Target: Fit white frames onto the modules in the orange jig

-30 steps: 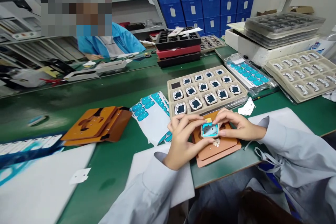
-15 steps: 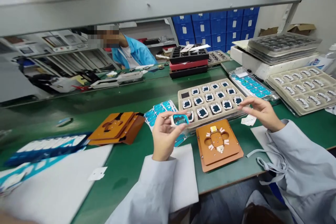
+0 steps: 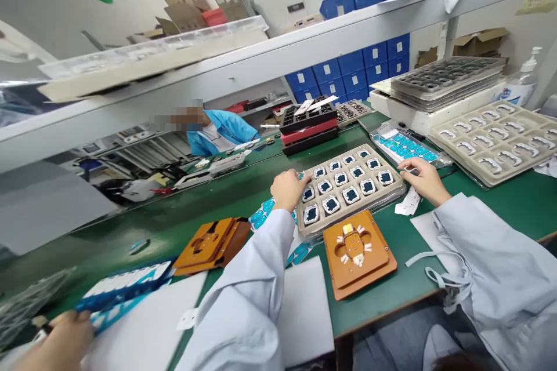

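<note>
at far left, a co-worker's blurred hand (image 3: 69, 336) on or over the near end of a blue strip (image 3: 126, 287) with white pieces. next, a white board (image 3: 150, 316); behind, a small blue-rimmed piece (image 3: 139, 246) loose on the green table (image 3: 226, 200). further right, an orange block (image 3: 211, 246), with a co-worker in a blue jacket (image 3: 235, 127) seated well behind. then sheets of blue stickers (image 3: 261, 217), partly under the left sleeve. at centre, the left hand (image 3: 289, 188), fingers curled in close at the back left corner of a beige tray (image 3: 357, 209). by those fingertips, a small blue bit (image 3: 300, 175), mostly hidden; cannot tell whether gripped or only touched. in the tray, rows of white frames with dark centres. in front, a second orange block (image 3: 359, 258), lying flat. to the right, a scrap of white paper (image 3: 409, 203), just below the right hand (image 3: 422, 181). thumb and forefinger narrow, near the tray's right end; cannot tell whether holding something thin. at far right, a tray of curved white pieces (image 3: 496, 136).
</note>
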The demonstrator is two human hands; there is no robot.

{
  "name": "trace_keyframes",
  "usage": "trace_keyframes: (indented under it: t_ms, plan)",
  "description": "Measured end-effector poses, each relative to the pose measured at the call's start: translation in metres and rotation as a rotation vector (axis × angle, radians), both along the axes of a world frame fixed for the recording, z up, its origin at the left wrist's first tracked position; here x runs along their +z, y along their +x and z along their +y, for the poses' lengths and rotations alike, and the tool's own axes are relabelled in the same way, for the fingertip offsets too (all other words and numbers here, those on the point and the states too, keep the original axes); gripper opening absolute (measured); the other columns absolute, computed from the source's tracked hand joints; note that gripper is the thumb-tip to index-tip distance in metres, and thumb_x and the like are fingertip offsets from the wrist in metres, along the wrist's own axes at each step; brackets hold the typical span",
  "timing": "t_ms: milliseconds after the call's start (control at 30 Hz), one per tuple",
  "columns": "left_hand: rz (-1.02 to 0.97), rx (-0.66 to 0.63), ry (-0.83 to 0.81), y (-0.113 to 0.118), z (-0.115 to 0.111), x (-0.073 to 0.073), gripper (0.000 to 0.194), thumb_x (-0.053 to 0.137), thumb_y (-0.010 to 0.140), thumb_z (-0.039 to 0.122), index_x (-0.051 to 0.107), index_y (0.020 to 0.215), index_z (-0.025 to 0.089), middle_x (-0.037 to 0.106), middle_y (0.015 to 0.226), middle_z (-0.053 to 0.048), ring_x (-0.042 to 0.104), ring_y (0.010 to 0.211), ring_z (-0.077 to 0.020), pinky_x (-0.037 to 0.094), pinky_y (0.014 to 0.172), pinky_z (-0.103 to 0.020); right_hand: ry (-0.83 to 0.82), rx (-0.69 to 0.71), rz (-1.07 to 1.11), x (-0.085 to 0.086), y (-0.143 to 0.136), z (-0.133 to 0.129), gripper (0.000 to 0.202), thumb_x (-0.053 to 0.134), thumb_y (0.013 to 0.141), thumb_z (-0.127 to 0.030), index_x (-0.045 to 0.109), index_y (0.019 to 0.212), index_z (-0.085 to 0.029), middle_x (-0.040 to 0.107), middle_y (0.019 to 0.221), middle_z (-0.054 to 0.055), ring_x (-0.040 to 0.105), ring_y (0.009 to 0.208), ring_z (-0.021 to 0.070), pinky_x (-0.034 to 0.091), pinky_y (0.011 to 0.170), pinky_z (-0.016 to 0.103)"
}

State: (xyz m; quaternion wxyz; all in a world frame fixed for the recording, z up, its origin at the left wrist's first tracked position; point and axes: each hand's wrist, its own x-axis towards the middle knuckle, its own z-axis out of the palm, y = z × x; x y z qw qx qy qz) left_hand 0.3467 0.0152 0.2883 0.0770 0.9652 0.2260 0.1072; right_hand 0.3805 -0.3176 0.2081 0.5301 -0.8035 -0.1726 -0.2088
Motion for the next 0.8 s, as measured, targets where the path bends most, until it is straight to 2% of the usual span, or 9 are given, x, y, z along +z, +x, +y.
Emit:
trace_keyframes:
  t_ms: [167,267,333,400,500,567,633,700,800]
  plan:
    - [0.018,-0.001,-0.059,0.012,-0.001,-0.015,0.055,0.033,0.095,0.056,0.068,0.103,0.015,0.053,0.134,-0.024,0.046,0.128,-0.0434,0.041,0.098,-0.054,-0.049,0.001,0.056,-0.005,0.005,-0.004,0.025,0.058,0.07,-0.034,0.069,0.086,-0.019,0.069,0.097,0.008,0.062,0.082,0.0219,0.048,0.07,0.034]
    - [0.023,-0.025,-0.133,0.004,0.002,-0.017,0.056,0.024,0.098,0.051,0.057,0.129,0.019,0.048,0.142,-0.02,0.041,0.135,-0.0366,0.037,0.106,-0.05,-0.04,0.016,0.131,-0.006,0.004,-0.002,0.024,0.061,0.072,-0.035,0.068,0.089,-0.02,0.072,0.088,0.006,0.065,0.077,0.0212,0.049,0.07,0.034]
    - [0.055,-0.028,-0.196,-0.006,0.005,-0.016,0.06,0.02,0.099,0.051,0.049,0.138,0.015,0.047,0.144,-0.022,0.042,0.136,-0.0338,0.037,0.108,-0.046,-0.006,0.026,0.164,-0.004,0.001,-0.001,0.021,0.062,0.073,-0.035,0.067,0.087,-0.021,0.073,0.086,0.006,0.067,0.081,0.0227,0.049,0.072,0.035]
    - [0.136,-0.047,-0.298,-0.02,0.009,-0.014,0.066,0.015,0.099,0.053,0.05,0.137,0.012,0.051,0.142,-0.022,0.051,0.129,-0.0321,0.044,0.101,-0.043,0.023,0.02,0.197,0.0,-0.002,0.001,0.019,0.063,0.072,-0.034,0.067,0.084,-0.021,0.073,0.086,0.006,0.067,0.083,0.0235,0.049,0.073,0.035]
    - [0.268,-0.129,-0.484,-0.044,0.011,-0.011,0.066,0.012,0.098,0.056,0.056,0.131,0.02,0.063,0.132,-0.013,0.064,0.113,-0.0253,0.054,0.085,-0.035,0.095,0.004,0.255,0.007,-0.008,0.003,0.017,0.068,0.068,-0.033,0.068,0.08,-0.02,0.072,0.082,0.005,0.067,0.083,0.0233,0.049,0.078,0.036]
    - [0.309,-0.179,-0.573,-0.06,0.01,-0.01,0.065,0.012,0.098,0.058,0.057,0.13,0.024,0.066,0.13,-0.009,0.065,0.111,-0.0222,0.055,0.082,-0.032,0.16,0.006,0.299,0.011,-0.011,0.003,0.018,0.07,0.065,-0.031,0.068,0.078,-0.019,0.071,0.082,0.005,0.066,0.084,0.0228,0.048,0.084,0.037]
    - [0.31,-0.208,-0.605,-0.075,0.009,-0.01,0.067,0.015,0.096,0.063,0.056,0.132,0.025,0.064,0.132,-0.009,0.063,0.115,-0.0228,0.055,0.086,-0.033,0.228,0.012,0.349,0.014,-0.011,0.004,0.019,0.072,0.062,-0.028,0.068,0.078,-0.018,0.069,0.082,0.005,0.064,0.083,0.0214,0.047,0.087,0.038]
    - [0.279,-0.224,-0.57,-0.095,0.007,-0.012,0.067,0.025,0.093,0.066,0.055,0.135,0.023,0.06,0.138,-0.01,0.055,0.127,-0.0258,0.051,0.098,-0.038,0.291,0.01,0.396,0.015,-0.01,0.006,0.018,0.073,0.06,-0.022,0.067,0.076,-0.017,0.068,0.081,0.005,0.063,0.081,0.0195,0.047,0.087,0.037]
    - [0.195,-0.245,-0.436,-0.142,0.007,-0.016,0.066,0.044,0.09,0.062,0.051,0.139,0.018,0.042,0.153,-0.012,0.032,0.146,-0.0284,0.027,0.12,-0.042,0.335,-0.022,0.439,0.015,-0.006,0.007,0.018,0.073,0.059,-0.015,0.066,0.074,-0.018,0.068,0.081,0.004,0.061,0.078,0.0171,0.046,0.085,0.035]
